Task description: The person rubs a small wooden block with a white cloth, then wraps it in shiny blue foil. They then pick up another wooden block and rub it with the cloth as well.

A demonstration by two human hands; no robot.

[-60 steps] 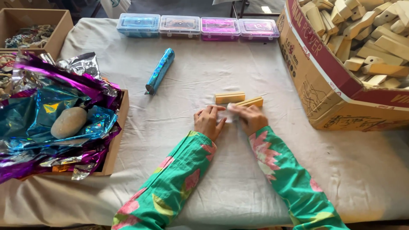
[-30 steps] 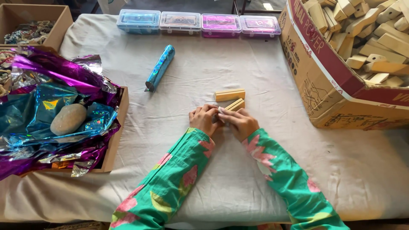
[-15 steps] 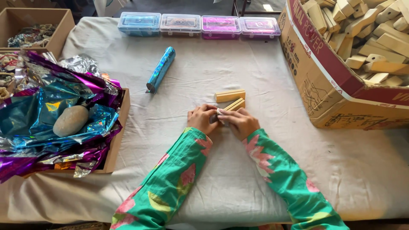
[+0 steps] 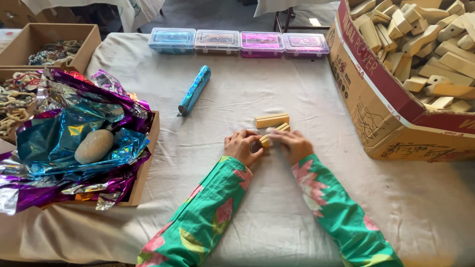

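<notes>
Both hands meet over the white cloth [image 4: 277, 217], wrists in green flowered sleeves. The left hand [image 4: 242, 147] and the right hand [image 4: 293, 144] curl their fingers closed around a small wooden block [image 4: 269, 137] held between them. Just beyond that block lies a second wooden block [image 4: 271, 120], flat on the cloth. Farther off to its left rests a blue foil roll [image 4: 194, 91]; to its right, the big cardboard box [image 4: 391, 123] heaped with wooden pieces. Farthest back, a row of plastic cases [image 4: 237, 42].
</notes>
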